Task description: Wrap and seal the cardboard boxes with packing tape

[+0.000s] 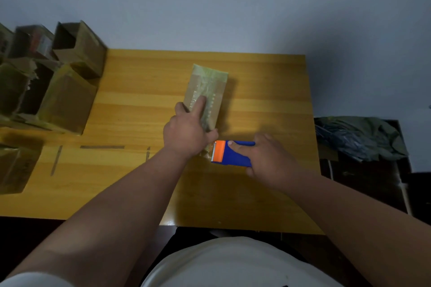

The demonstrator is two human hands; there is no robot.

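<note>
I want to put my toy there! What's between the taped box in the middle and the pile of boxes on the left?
Only bare wooden table shows there in the head view.

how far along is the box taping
Done: the long box mid-table already shows glossy tape along its top. In hand: left hand presses it down, right hand grips the blue tape dispenser at its near end. Left: open boxes at table's left.
</note>
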